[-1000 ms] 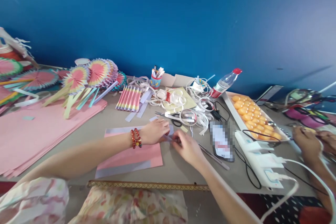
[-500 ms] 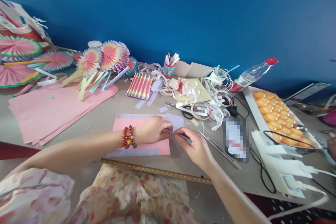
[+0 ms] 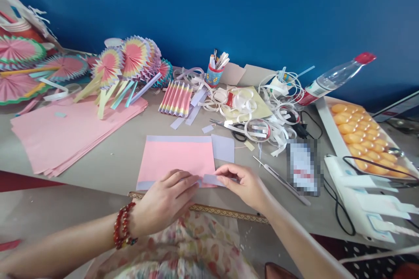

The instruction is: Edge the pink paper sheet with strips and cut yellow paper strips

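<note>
The person's left hand (image 3: 170, 202) hides part of the pink sheet's (image 3: 176, 154) near border; its contact with the purple strip (image 3: 211, 179) cannot be told. The right hand's (image 3: 245, 186) fingers cover part of that strip. Right of them, the phone (image 3: 303, 168) is pixelated. Far left of both hands, a paper fan (image 3: 19, 50) is cut off.

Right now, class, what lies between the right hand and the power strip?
From the right hand outward, the head view shows a slim grey tool, a pixelated object, then black cable.
</note>
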`<action>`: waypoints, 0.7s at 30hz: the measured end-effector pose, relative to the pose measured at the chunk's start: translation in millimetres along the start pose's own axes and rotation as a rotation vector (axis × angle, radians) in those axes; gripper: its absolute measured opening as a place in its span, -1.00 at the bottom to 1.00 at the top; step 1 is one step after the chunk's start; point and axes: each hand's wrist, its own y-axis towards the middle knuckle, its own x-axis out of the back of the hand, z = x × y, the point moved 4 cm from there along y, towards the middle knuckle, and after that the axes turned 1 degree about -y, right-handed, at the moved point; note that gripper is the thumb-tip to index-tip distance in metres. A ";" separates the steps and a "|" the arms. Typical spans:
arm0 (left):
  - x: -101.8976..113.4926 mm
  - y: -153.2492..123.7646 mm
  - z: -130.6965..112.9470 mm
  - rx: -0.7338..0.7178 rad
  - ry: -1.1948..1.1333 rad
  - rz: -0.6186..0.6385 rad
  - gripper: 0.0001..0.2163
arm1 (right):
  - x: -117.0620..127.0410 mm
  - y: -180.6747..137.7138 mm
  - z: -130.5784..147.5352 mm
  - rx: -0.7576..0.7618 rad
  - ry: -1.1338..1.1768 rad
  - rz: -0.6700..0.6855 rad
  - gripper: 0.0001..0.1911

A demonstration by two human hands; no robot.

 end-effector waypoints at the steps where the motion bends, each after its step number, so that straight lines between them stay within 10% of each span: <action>1: -4.3 -1.9 -0.1 0.003 0.017 0.008 -0.71 | -0.3 1.7 0.2 -0.011 0.013 0.017 -0.81; 21: -12.8 -7.0 17.2 -0.035 0.036 0.113 -0.62 | -8.1 20.5 -7.8 -0.230 0.059 0.113 -0.77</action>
